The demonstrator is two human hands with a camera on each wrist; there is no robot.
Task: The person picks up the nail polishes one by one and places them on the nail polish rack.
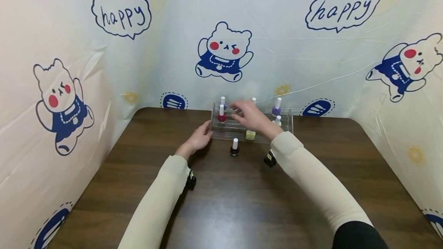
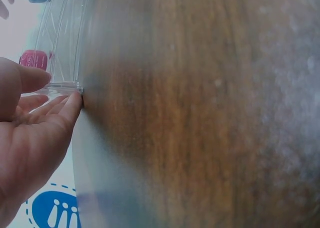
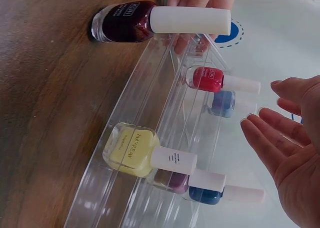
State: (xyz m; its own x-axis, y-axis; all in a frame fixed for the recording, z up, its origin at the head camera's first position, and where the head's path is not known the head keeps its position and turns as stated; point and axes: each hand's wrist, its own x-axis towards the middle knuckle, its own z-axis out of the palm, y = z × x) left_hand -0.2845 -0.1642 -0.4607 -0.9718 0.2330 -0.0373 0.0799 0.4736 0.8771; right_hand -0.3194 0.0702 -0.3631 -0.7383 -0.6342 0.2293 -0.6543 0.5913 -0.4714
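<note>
A clear stepped display rack (image 1: 228,135) stands at the back of the table, holding several nail polish bottles. At its left end, my left hand (image 1: 199,137) grips the end panel, thumb on one side and fingers on the other in the left wrist view. Over the rack, my right hand (image 1: 252,117) is loosely bent with nothing in it. Below its fingers in the right wrist view are a red nail polish (image 3: 207,79) and a blue one (image 3: 223,103). A yellow nail polish (image 3: 131,150) occupies the front step. On the table before the rack stands a dark nail polish (image 1: 234,150).
Toward the rack's right end are a purple nail polish (image 1: 276,110) and a white-capped bottle (image 1: 278,121) partly behind my right forearm. A printed cloth (image 1: 166,64) hangs behind the wooden table (image 1: 221,203) and along its sides.
</note>
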